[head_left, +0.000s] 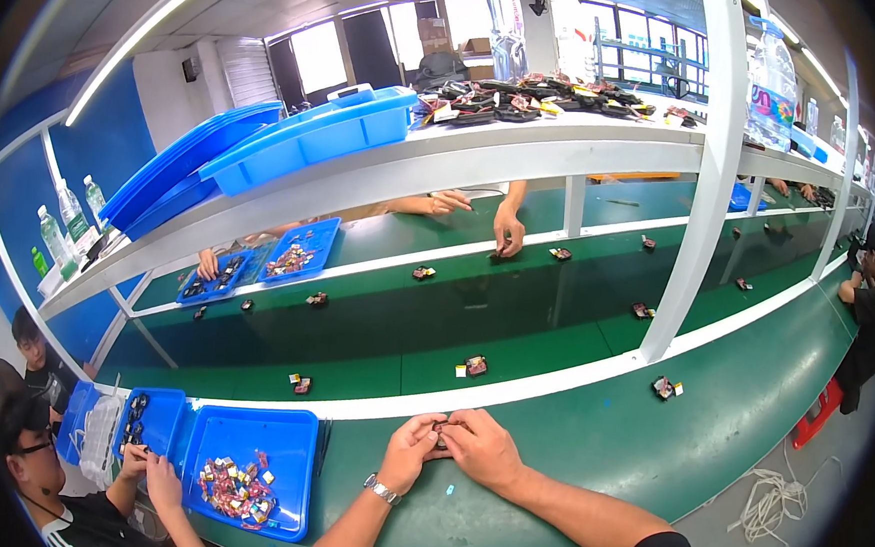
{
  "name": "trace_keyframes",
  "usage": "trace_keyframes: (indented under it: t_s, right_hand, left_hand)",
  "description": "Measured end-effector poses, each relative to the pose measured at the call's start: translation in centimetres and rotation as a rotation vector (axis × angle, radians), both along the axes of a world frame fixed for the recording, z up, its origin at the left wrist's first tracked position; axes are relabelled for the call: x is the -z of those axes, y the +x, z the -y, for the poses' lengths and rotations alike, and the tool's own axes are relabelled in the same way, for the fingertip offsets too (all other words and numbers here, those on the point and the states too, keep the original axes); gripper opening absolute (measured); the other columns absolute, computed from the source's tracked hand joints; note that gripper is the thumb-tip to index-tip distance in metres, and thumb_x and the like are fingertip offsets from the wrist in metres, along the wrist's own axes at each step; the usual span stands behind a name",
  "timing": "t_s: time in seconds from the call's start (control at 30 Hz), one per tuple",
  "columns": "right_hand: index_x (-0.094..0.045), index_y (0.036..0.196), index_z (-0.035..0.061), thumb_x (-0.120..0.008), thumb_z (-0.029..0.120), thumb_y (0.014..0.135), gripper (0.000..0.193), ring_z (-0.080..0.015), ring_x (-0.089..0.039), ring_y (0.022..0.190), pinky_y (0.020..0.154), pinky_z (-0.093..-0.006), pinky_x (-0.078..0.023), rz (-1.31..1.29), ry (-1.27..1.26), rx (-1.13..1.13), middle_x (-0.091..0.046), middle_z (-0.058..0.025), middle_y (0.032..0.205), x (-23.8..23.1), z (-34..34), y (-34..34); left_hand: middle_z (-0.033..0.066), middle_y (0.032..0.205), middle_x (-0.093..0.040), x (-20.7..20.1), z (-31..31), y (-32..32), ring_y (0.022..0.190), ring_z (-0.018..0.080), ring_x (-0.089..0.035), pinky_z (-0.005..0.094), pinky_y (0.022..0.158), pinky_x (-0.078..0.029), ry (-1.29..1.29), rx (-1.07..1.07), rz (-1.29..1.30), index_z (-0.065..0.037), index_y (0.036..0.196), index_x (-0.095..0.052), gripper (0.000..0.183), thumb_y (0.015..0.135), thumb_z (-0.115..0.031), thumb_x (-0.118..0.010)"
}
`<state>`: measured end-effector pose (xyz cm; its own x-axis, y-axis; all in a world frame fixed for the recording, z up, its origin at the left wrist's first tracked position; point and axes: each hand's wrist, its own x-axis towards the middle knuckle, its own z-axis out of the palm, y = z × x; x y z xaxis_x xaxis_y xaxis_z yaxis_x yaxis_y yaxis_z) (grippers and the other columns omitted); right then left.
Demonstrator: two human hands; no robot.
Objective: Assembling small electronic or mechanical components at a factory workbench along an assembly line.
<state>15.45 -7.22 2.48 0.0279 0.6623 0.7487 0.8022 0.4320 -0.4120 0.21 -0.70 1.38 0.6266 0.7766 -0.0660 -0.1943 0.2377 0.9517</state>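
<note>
Over the green worktop (566, 472), my left hand (410, 454) and my right hand (485, 453) meet, fingers closed together on a small dark part (439, 429) with a bit of red showing. My fingers cover most of it, so its exact kind is hidden. A metal watch is on my left wrist. To the right lies a small black part with red wires and a pale tag (664, 389). Left of my hands stands a blue tray (299, 476) with many small red-wired pieces bearing yellow and white tags. A tiny turquoise scrap (449, 490) lies just below my hands.
Beyond a white rail, a green conveyor belt (543, 355) carries several similar parts. White posts (692, 209) hold a shelf with blue trays (310, 140), bottles and a heap of black parts (538, 101). Co-workers' hands are at the left and across the belt. A cord (779, 500) lies on the floor.
</note>
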Motion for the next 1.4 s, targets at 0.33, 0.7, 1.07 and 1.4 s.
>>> trace_keyframes:
  t_s: [0.33,0.7,1.07,1.4]
  right_hand:
    - [-0.064,0.084,0.0041,-0.069,0.008,0.072,0.014,-0.0212,-0.059,0.084,0.069,-0.0315,-0.053,0.121,0.086,0.029,-0.060,-0.0049,0.097,0.0,-0.3,0.4]
    - [-0.061,0.106,0.0044,-0.072,0.010,0.072,0.036,-0.0274,-0.057,0.098,0.080,-0.0336,-0.052,0.084,-0.050,-0.039,-0.057,-0.0114,0.114,-0.2,0.4,-0.1]
    - [-0.052,0.122,0.0036,-0.071,0.009,0.072,0.053,-0.0352,-0.055,0.100,0.086,-0.0431,-0.047,-0.095,-0.150,0.584,-0.057,-0.0148,0.108,2.5,-7.4,15.6]
    - [-0.051,0.120,-0.0014,-0.074,0.026,0.076,0.057,-0.0379,-0.051,0.105,0.092,-0.0456,-0.043,-0.043,-0.334,0.476,-0.055,-0.0212,0.110,1.6,-6.7,10.1]
  left_hand:
    - [0.0074,0.113,-0.064,0.2,-0.2,-0.2,0.100,0.0160,-0.064,0.0336,0.086,-0.055,0.006,0.026,0.025,-0.002,0.125,-0.049,0.027,0.098,-0.007,-0.050]
    - [0.0111,0.120,-0.061,0.2,-0.8,-0.6,0.104,0.0174,-0.062,0.0358,0.088,-0.054,-0.050,0.055,0.037,-0.004,0.137,-0.039,0.042,0.097,-0.004,-0.050]
    - [0.0254,0.143,-0.041,-0.3,-0.4,0.0,0.127,0.0377,-0.049,0.0490,0.099,-0.050,0.024,0.073,0.047,0.003,0.144,-0.030,0.054,0.094,-0.001,-0.051]
    - [0.0252,0.131,-0.053,-0.4,-0.5,-0.2,0.117,0.0333,-0.058,0.0434,0.095,-0.053,0.043,0.072,-0.027,0.007,0.132,-0.043,0.038,0.096,-0.001,-0.049]
